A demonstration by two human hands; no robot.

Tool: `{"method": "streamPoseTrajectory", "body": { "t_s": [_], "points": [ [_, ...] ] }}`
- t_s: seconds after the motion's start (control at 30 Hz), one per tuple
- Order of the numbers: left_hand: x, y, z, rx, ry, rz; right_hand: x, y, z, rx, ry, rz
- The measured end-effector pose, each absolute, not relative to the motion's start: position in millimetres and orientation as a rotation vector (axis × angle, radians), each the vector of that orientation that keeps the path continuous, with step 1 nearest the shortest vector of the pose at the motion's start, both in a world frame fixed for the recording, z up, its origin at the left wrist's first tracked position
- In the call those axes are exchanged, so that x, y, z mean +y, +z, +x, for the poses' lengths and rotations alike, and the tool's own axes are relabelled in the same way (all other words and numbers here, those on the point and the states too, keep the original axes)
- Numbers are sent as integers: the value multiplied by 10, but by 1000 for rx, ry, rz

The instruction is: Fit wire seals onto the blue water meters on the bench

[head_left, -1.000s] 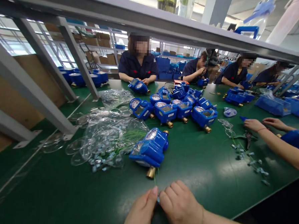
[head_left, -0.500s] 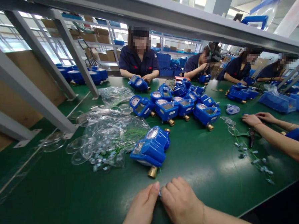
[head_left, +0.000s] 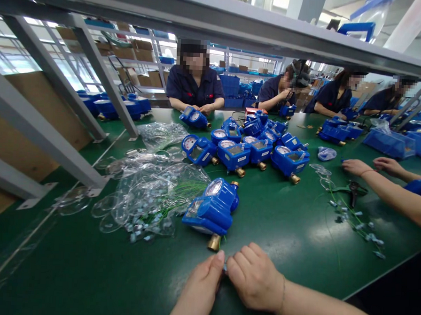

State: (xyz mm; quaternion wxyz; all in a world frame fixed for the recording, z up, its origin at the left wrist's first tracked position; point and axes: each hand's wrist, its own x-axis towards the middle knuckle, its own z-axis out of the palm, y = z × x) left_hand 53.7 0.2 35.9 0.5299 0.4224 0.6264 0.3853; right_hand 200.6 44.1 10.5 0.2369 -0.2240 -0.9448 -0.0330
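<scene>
A blue water meter (head_left: 213, 208) with a brass fitting (head_left: 214, 242) lies on the green table (head_left: 284, 227) just beyond my hands. My left hand (head_left: 200, 288) and my right hand (head_left: 255, 279) meet fingertip to fingertip near the table's front edge, both closed in a pinch on a small pale piece that is too small to name. A thin green wire runs from there toward the brass fitting. To the left of the meter lies a clear plastic bag (head_left: 152, 196) with green wires and small seals.
Several blue meters (head_left: 246, 150) stand in a group mid-table. A co-worker's hands (head_left: 358, 167) rest at the right beside pliers (head_left: 353, 191) and scattered seals. Other people sit along the far side. Grey steel struts (head_left: 39, 129) slope down at the left. Blue bins (head_left: 387, 143) stand far right.
My hands have stayed pinched together, shifting only slightly on the table. The view has tilted a little. The co-worker's hands at the right have moved slightly.
</scene>
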Motion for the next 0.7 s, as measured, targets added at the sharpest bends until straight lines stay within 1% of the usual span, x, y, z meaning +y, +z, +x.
{"method": "streamPoseTrajectory", "body": {
  "t_s": [0.07,0.1,0.23,0.27,0.3,0.33,0.37,0.47,0.5,0.53,0.57,0.6,0.7],
  "points": [
    [14,370,570,1479,937,980,502,94,2002,-2595,-43,-533],
    [23,376,582,1482,945,989,518,87,1976,-2576,101,-570],
    [61,386,573,1589,956,1129,468,72,1799,-2332,933,-1004],
    [69,382,559,1622,955,1172,443,77,1771,-2282,1069,-1081],
    [77,376,543,1641,955,1204,422,85,1760,-2262,1120,-1124],
    [84,366,527,1644,954,1219,407,95,1770,-2269,1074,-1139],
    [91,353,515,1634,953,1214,402,103,1796,-2297,958,-1130],
    [110,313,510,1571,957,1150,440,104,1914,-2482,305,-883],
    [115,304,518,1562,960,1135,463,97,1941,-2530,147,-784],
    [119,299,528,1562,960,1130,486,89,1952,-2558,78,-718],
    [122,300,536,1568,958,1137,508,82,1946,-2553,116,-724],
    [125,304,541,1582,956,1156,525,79,1924,-2517,253,-793],
    [138,328,524,1641,946,1272,542,90,1818,-2329,982,-1072]
  ]
}}
